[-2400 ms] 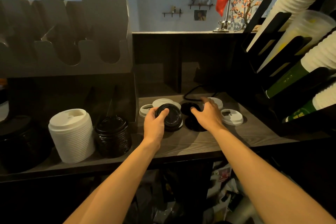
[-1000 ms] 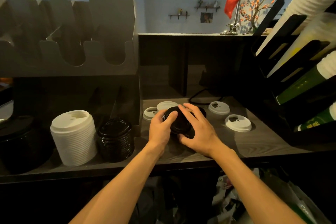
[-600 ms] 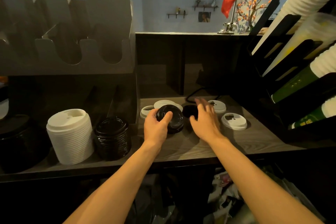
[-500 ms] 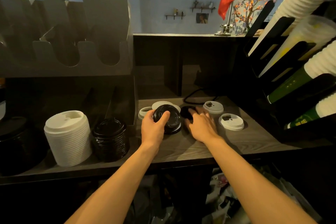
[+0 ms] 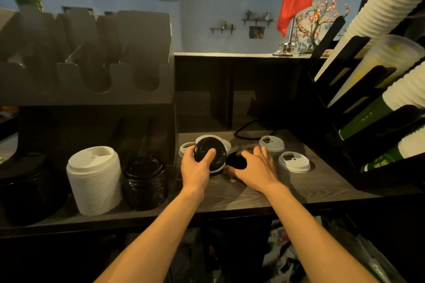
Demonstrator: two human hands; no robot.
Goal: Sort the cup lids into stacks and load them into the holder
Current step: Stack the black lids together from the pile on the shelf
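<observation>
Our left hand [image 5: 197, 169] grips the held stack [image 5: 210, 151], a few black lids, with the thumb laid across the top. The stack tilts toward us, and its lower edge is at or just above the shelf [image 5: 241, 197].

The coming move turns on the loose black lid [image 5: 236, 161]. It lies flat on the shelf between our two hands, just right of the held stack and under the thumb side of our right hand [image 5: 255, 167]. That hand is over it with fingers spread and uncurled and the thumb at the lid's near edge. It is blurred, and we judge it has not yet closed on the lid. The right hand is plainly the nearer one. Being round, the lid has no long axis to line up, so only a short slide or lift to the left is needed to bring it to the stack.

Two white lids [image 5: 294, 162] sit farther right, apart from each other, and more white ones show behind the held stack. At the left stand a white stack [image 5: 94, 179] and a black stack [image 5: 146, 182], side by side. The holder [image 5: 142, 53] stands above them, and we see no lids in its slots.
</observation>
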